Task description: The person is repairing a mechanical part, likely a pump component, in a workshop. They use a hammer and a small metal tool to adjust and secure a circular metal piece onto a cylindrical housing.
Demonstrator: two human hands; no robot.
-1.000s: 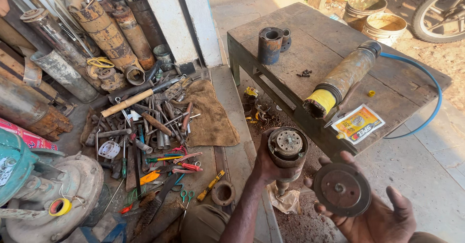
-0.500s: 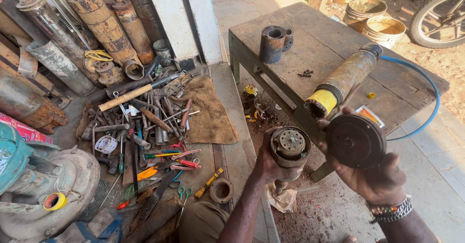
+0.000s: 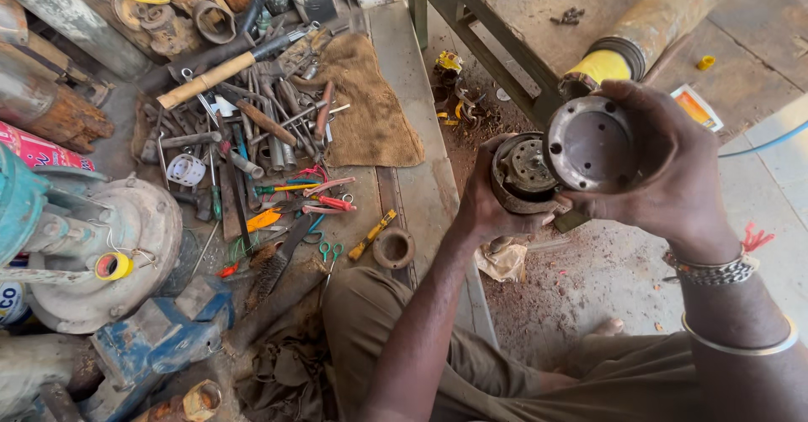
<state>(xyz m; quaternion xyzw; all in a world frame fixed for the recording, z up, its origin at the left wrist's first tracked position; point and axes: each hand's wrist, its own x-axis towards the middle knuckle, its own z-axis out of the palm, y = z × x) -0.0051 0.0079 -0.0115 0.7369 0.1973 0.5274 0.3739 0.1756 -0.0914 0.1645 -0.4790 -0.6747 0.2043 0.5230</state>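
Down on the workshop floor, the biggest thing is the low metal bench (image 3: 505,31) at the far right, with a long rusty cylinder with a yellow band (image 3: 648,26) lying on it. At the near left sits a grey pump housing (image 3: 126,245) beside a blue vise (image 3: 156,338). Between them lies a spread of hand tools (image 3: 252,144), a wooden-handled hammer (image 3: 215,73) and a brown cloth (image 3: 362,106), all jumbled and touching.

The person sits on the ground at the near right. Their left hand (image 3: 488,207) is closed around a round ribbed pump part (image 3: 523,169), cupping it from below. Their right hand (image 3: 673,169) grips a dished metal cover (image 3: 589,144), with fingers wrapped over its far rim, and holds it touching or just in front of the ribbed part, with its hollow face towards us.

To my eye, the two pieces are being matched up. Doing it well would mean keeping both faces square to each other, lining up the small holes in the cover before pressing, and keeping grit out of the joint, since the ground below is strewn with rust and dust.

Much is hard to tell. The cover hides most of the ribbed part's right side, so whether they are seated or only overlapping is unclear. The cylinder's far end is cut off, and the small ring (image 3: 393,248) on the floor is too worn to identify.
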